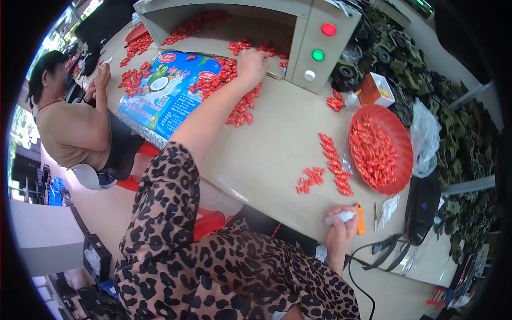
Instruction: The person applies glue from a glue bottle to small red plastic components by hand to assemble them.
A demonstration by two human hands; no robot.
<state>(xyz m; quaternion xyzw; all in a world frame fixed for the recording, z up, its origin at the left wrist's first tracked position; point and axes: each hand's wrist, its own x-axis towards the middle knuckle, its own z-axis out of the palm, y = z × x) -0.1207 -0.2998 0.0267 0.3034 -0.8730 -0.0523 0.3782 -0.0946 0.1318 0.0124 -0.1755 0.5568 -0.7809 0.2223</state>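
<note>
Blue sheet (pixel 188 88) w/ red & wht lettering (pixel 178 71), QR code (pixel 163 101).

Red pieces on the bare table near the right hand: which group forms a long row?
The long strip of red pieces beside the red tray; the smaller cluster to its left is short and bunched.

toward the upper right of the frame i saw green toy vehicles (pixel 392 48) heaped in a pile that ran on down the right edge. near them stood a small orange and white box (pixel 377 90). a clear plastic bag (pixel 425 140) lay crumpled at right, with a black bag (pixel 423 210) just below it and a white tissue (pixel 389 209) to its left. a black cable (pixel 358 282) curved through the lower right. at far left i had a person (pixel 74 125) in a tan top.
</note>
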